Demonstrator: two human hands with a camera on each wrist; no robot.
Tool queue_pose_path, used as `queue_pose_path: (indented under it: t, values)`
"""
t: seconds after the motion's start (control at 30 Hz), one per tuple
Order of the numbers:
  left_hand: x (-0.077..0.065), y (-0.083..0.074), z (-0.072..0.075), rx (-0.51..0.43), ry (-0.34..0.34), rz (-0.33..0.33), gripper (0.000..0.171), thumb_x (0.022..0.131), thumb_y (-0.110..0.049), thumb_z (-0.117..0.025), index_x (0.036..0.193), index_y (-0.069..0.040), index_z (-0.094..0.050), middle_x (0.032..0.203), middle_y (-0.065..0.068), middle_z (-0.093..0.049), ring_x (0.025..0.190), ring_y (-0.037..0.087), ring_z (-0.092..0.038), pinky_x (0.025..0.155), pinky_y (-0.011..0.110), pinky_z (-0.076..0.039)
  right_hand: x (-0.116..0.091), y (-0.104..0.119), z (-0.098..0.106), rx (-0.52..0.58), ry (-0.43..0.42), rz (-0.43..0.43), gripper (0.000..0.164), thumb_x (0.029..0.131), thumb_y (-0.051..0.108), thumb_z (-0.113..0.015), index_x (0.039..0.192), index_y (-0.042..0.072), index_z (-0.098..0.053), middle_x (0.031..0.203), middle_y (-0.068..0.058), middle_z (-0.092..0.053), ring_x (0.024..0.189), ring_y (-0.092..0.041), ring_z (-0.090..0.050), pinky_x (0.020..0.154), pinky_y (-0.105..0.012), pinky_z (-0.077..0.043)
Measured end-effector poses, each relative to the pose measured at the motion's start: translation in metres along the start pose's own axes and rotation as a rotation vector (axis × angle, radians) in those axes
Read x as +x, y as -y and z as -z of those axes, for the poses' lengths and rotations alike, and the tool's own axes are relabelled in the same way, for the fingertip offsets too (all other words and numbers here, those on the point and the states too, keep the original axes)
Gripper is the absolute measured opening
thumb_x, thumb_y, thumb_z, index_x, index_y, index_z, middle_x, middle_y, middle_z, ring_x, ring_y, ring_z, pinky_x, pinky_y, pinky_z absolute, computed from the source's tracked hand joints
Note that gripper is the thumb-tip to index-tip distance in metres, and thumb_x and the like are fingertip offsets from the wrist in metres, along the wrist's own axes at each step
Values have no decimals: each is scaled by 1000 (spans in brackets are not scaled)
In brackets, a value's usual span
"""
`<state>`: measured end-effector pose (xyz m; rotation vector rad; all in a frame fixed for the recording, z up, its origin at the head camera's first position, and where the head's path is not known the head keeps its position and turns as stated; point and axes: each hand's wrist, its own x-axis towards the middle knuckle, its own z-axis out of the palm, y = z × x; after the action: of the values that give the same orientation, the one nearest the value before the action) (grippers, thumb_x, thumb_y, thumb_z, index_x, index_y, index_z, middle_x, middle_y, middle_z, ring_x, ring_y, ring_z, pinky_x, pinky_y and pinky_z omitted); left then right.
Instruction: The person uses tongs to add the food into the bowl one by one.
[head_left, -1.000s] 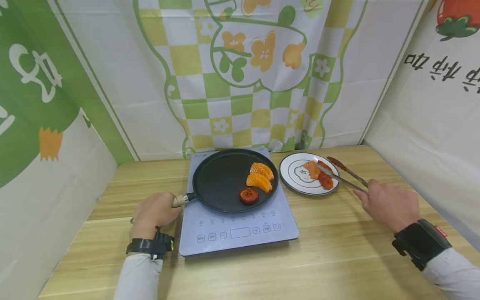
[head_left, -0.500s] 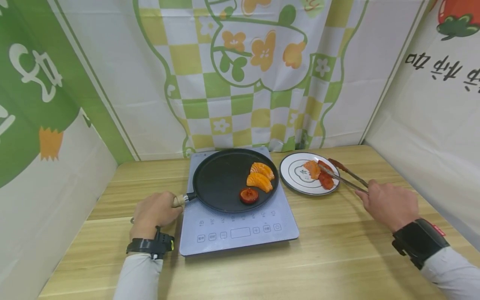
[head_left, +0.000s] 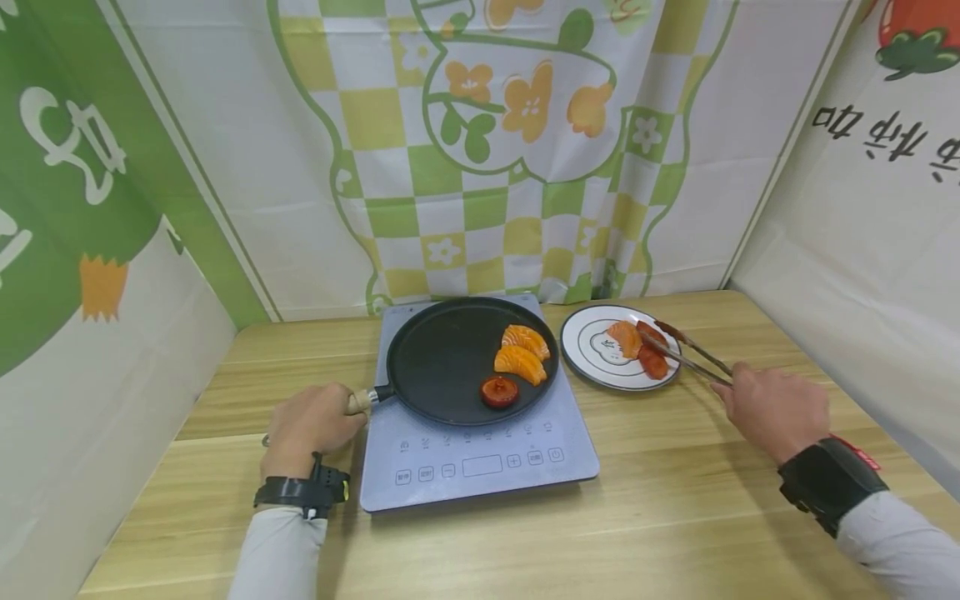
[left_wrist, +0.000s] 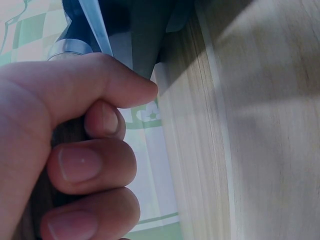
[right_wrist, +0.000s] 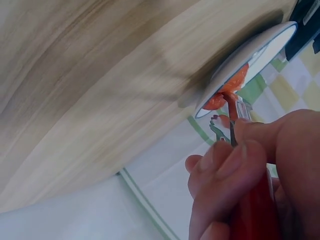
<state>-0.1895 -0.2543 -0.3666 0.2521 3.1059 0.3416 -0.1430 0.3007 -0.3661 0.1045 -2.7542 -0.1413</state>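
In the head view my left hand [head_left: 311,425] grips the wooden handle [head_left: 360,402] of a flat black frying pan [head_left: 442,358]. Two orange salmon slices [head_left: 520,364] and a round dark-red piece with a small knob [head_left: 498,392] lie in the pan's right part. My right hand [head_left: 776,410] holds metal tongs [head_left: 697,365] with red ends. Their tips are over the right side of a white plate [head_left: 581,342], at red oval pieces [head_left: 654,363] beside an orange salmon slice [head_left: 622,339]. Whether the tips pinch a piece is unclear.
Under the pan is a pale induction cooker [head_left: 480,492] with touch buttons along its front. Plate and cooker stand on a wooden table [head_left: 660,517]. A checkered curtain [head_left: 480,208] hangs behind, with printed cloth walls at both sides.
My right hand has shifted slightly left, and the tongs' arms look a little closer together over the plate. The left hand, pan and food pieces stay where they were.
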Motion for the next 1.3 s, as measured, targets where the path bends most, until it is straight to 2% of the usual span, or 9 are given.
queue_pose_path:
  t: [0.13,0.3,0.53,0.83,1.1,1.3]
  values:
    - [0,0,0,-3,-1,-1,34,86,-34,-60,61,-17,-45,61,0,-45,58,19,-45,53,36,-33,1,3,-2,5,20,-5,38,91,36,-56,68,10,-41,49,-2,-34,40,-24,-37,34,-43,-27]
    - [1,0,0,0,-2,-4,34,86,-34,-60,61,-17,-44,61,0,-45,59,18,-45,53,36,-33,2,5,-4,-2,-18,2,38,90,35,-58,67,10,-40,47,-2,-33,38,-24,-36,34,-43,-27]
    - [1,0,0,0,2,-3,34,86,-35,-60,61,-17,-44,61,0,-44,59,18,-45,52,36,-33,9,2,-3,-19,82,-5,37,92,37,-54,71,9,-43,50,-3,-36,41,-24,-39,36,-42,-29]
    - [0,0,0,-2,0,-4,34,86,-34,-59,61,-17,-43,60,-1,-44,58,18,-45,52,36,-33,19,3,-3,-12,118,-6,37,92,37,-54,72,7,-46,51,-3,-39,42,-26,-41,37,-44,-31]
    - [0,0,-1,-19,-6,-6,32,84,-31,-58,60,-17,-42,57,-1,-42,55,18,-43,50,35,-32,23,4,-5,-20,204,-10,36,95,36,-51,75,8,-45,54,-3,-40,44,-24,-43,39,-41,-33]
    - [0,1,-1,-20,-5,-9,32,84,-32,-58,60,-17,-42,58,-1,-42,55,18,-43,50,35,-32,27,4,-5,-18,206,5,36,95,36,-51,74,7,-45,55,-3,-40,44,-23,-43,39,-41,-33]
